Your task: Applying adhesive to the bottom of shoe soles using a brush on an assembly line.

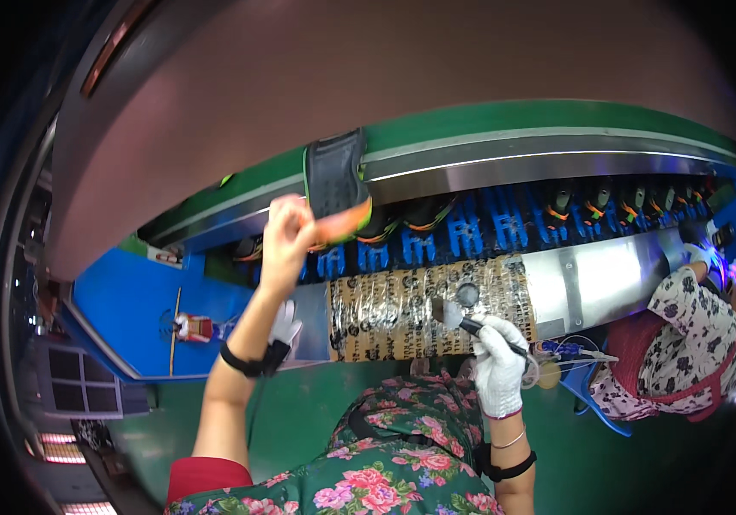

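My bare left hand (286, 239) is raised over the near side of the conveyor. Its fingers, smeared by motion, close on the edge of a black shoe (336, 176) with orange and lime-green trim. The shoe hangs against the conveyor's metal rail. My right hand (499, 365), in a white knit glove, is wrapped around the dark handle of a brush (471, 326). The brush head points left over a work surface (381, 322) covered in printed brown tape. Just beyond the brush sits a small round dish (467, 295).
Blue shoe racks (465, 236) line the conveyor, several carrying dark shoes (634, 202). A white glove (285, 328) shows beside my left forearm. On the blue table (127, 309) lies a red-and-white item (194, 328). A co-worker in a patterned sleeve (677, 300) works at right.
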`<state>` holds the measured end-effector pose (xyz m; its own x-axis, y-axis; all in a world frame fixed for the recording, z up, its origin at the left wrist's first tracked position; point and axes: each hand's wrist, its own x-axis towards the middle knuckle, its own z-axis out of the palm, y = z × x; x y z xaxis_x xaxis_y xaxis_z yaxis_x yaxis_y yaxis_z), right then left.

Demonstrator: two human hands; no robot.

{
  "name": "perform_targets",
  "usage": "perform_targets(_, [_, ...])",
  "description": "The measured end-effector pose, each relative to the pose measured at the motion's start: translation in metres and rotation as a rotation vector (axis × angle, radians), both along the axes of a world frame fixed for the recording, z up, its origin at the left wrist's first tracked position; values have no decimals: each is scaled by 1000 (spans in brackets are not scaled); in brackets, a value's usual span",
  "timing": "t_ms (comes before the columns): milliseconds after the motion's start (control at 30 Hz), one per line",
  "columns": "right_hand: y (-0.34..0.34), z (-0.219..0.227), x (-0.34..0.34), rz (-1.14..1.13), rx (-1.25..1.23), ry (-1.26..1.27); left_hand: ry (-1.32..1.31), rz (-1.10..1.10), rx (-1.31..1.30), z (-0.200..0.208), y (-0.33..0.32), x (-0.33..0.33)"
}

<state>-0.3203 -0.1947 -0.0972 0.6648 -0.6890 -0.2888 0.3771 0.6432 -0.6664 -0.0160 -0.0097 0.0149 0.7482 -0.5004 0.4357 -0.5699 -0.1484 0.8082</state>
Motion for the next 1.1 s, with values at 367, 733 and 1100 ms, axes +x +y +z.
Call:
perform_targets(367, [34, 102, 40, 138, -358, -127, 1309, -170, -537, -85, 1, -61])
perform_targets(733, [57, 116, 53, 66, -1001, 6, 1409, -723, -571, -83, 44, -142])
perform_targets(1100, [52, 116, 79, -240, -1610, 88, 1573, -807, -962, -90, 20, -161])
